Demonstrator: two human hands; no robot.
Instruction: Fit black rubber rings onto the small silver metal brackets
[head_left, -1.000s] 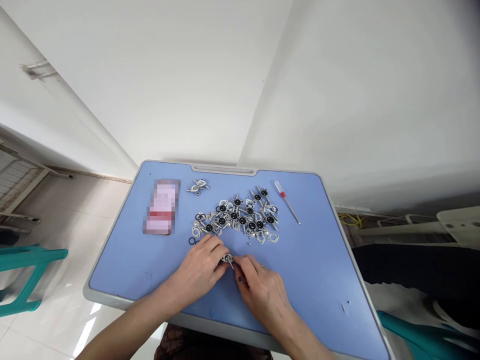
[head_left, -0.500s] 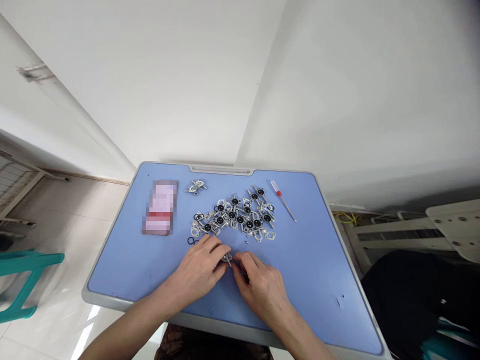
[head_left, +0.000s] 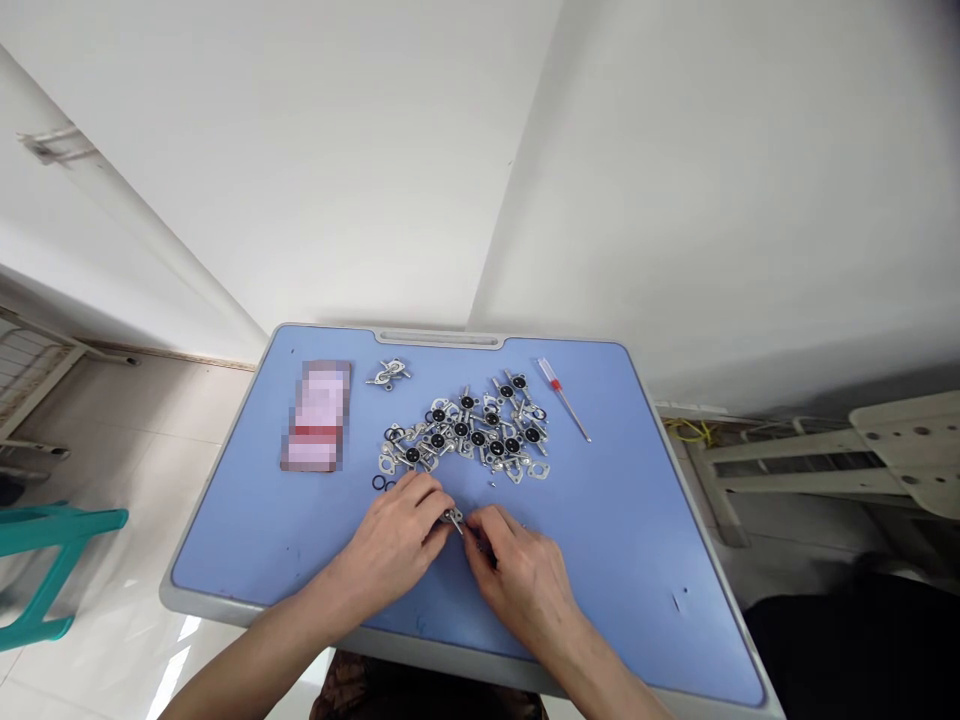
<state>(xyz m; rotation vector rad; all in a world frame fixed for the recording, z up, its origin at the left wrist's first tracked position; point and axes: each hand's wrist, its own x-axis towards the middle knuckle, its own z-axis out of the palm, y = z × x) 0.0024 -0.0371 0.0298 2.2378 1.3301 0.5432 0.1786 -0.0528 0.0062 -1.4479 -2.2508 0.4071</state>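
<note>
My left hand (head_left: 401, 540), fingers closed, pinches a small metal pipe fitting (head_left: 453, 517) whose thin tube points toward me. My right hand (head_left: 523, 570) is curled right beside it, fingertips at the fitting's right side. What its fingers hold is hidden. Just beyond both hands lies a pile of similar fittings with round black discs (head_left: 478, 438), mixed with flat metal flange plates (head_left: 538, 470). Black rubber rings (head_left: 379, 482) lie left of the pile, partly covered by my left hand. A tiny screw-like piece (head_left: 493, 484) rests in front of the pile.
On the blue table (head_left: 630, 560) a screwdriver (head_left: 562, 397) with a clear and red handle lies at the right. A few metal fittings (head_left: 389, 374) sit at the back, near a blurred pink rectangular object (head_left: 318, 415). A green stool (head_left: 64, 525) stands left; a white wall is behind.
The view has shifted slightly. Both hands stay at the same spot around the fitting, with hardly any visible finger movement. A dark shape at the lower right has moved lower.
</note>
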